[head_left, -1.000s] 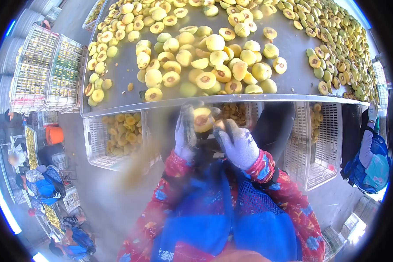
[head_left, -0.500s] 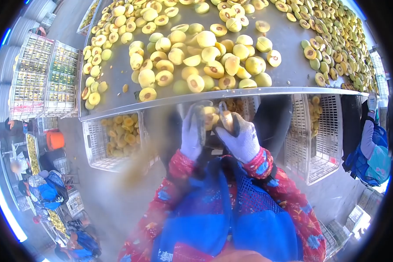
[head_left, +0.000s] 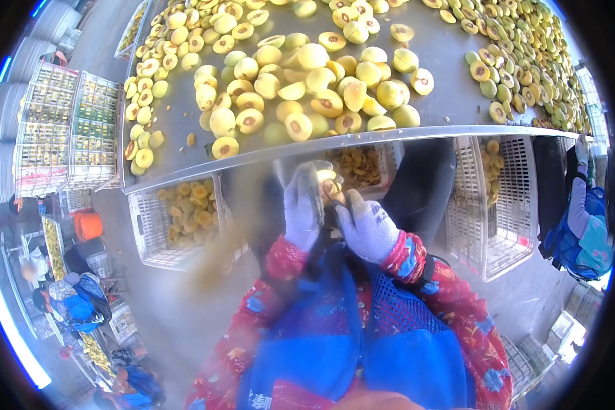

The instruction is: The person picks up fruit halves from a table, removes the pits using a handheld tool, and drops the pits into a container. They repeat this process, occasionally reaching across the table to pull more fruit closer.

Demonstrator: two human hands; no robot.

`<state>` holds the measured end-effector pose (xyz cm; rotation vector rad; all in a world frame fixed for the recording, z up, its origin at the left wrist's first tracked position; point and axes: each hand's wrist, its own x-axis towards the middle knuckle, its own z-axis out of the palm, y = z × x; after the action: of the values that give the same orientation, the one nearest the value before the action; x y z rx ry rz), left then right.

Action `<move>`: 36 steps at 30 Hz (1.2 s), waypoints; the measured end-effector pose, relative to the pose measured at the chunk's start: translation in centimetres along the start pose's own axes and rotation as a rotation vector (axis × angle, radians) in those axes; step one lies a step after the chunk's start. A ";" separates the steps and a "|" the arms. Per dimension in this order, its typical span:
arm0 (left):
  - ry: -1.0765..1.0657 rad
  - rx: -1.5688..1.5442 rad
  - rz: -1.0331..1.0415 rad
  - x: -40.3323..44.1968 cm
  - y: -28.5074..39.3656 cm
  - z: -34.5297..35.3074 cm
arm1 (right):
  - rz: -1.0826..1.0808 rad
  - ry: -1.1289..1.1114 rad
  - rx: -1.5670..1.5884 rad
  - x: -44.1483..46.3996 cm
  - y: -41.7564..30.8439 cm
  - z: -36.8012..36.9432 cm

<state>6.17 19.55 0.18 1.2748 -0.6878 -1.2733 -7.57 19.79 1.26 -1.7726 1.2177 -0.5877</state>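
My left hand (head_left: pixel 301 208), in a whitish glove with a dark, worn palm, is closed around a halved yellow peach (head_left: pixel 329 183). Its brown centre faces my right hand. My right hand (head_left: pixel 374 231), gloved too, is closed with thumb and fingers against the cut side of the fruit. The small wooden-handled tool with a metal loop seen earlier is mostly hidden there. Both hands are in front of my body, just below the table's metal edge (head_left: pixel 362 139). Many halved yellow peaches (head_left: pixel 314 80) lie on the metal table beyond.
Under the table stand a left crate (head_left: pixel 150 240) with peach halves, a middle crate (head_left: pixel 387 164) with brownish pieces, and a right crate (head_left: pixel 473 225). Stacked crates (head_left: pixel 61 130) rise at left. A co-worker (head_left: pixel 588 225) is at the right; several other people are at lower left.
My right hand has turned and brought the tool from upright beside the peach half onto its cut face. The whole view has shifted slightly.
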 end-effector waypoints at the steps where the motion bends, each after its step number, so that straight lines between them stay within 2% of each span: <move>1: 0.008 0.010 0.002 0.1 -0.2 0.1 | -0.015 0.010 0.025 0.0 0.4 0.2; 3: 0.027 0.029 0.005 0.4 -1.1 0.0 | -0.045 0.027 0.074 0.2 0.7 0.5; 6: 0.048 0.159 0.025 0.9 -3.1 -0.6 | 0.540 -0.320 0.606 0.9 -1.6 -2.2; 9: 0.050 0.532 0.287 0.6 -2.7 -0.5 | 0.553 -0.341 0.524 0.7 -1.8 -2.4; 10: 0.070 0.603 0.263 0.8 -3.0 -0.6 | 0.498 -0.290 0.485 0.5 -1.2 -1.6; 13: 0.144 0.557 0.222 0.5 -2.8 -0.1 | 0.684 -0.383 0.643 0.8 -1.8 -2.5; 15: 0.083 0.543 0.230 -0.1 -2.8 -0.2 | 0.509 -0.471 0.752 0.6 0.2 -2.1; 18: 0.030 0.575 0.246 0.3 -2.8 -0.1 | 0.461 -0.469 0.857 0.4 1.2 -1.7; 20: -0.008 0.533 0.281 0.1 -3.0 -0.1 | 0.602 -0.506 1.195 -0.1 1.5 -1.4; 22: -0.077 0.410 0.361 0.4 -3.2 0.0 | 0.813 -0.595 1.822 -0.5 2.3 -1.3; 25: -0.153 0.139 0.177 0.3 -3.0 0.0 | 0.702 -0.971 2.105 -0.5 4.1 -0.8; 26: -0.170 0.042 0.107 0.2 -2.9 0.0 | 0.691 -0.992 2.147 -0.4 4.0 -0.7; 28: -0.201 -0.180 -0.051 0.5 -2.8 0.2 | 0.678 -0.932 2.198 -0.3 3.6 -0.8; 31: 0.066 -0.500 -0.243 1.5 -8.5 -1.2 | 0.597 -0.865 2.201 -0.2 1.4 -1.5; 32: 0.196 -0.588 -0.252 2.0 -7.4 -1.8 | 0.568 -0.834 2.214 0.0 1.3 -1.6; 33: 0.312 -0.292 -0.197 1.5 -4.7 -2.7 | 0.538 -0.803 2.227 0.2 1.3 -1.8; 34: 0.393 0.020 -0.006 2.0 -5.1 -6.4 | 0.521 -0.755 2.264 0.5 2.3 -2.0; 35: 0.449 0.179 0.050 1.8 -2.6 -8.6 | 0.508 -0.716 2.290 0.9 2.9 -2.3; 36: 0.516 0.341 0.097 1.4 -0.2 -10.8 | 0.676 -0.444 2.232 1.0 2.1 -3.2</move>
<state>16.46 21.49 -2.93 1.7413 -0.5943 -0.7141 -10.68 17.32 0.94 0.4191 0.1830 -0.5646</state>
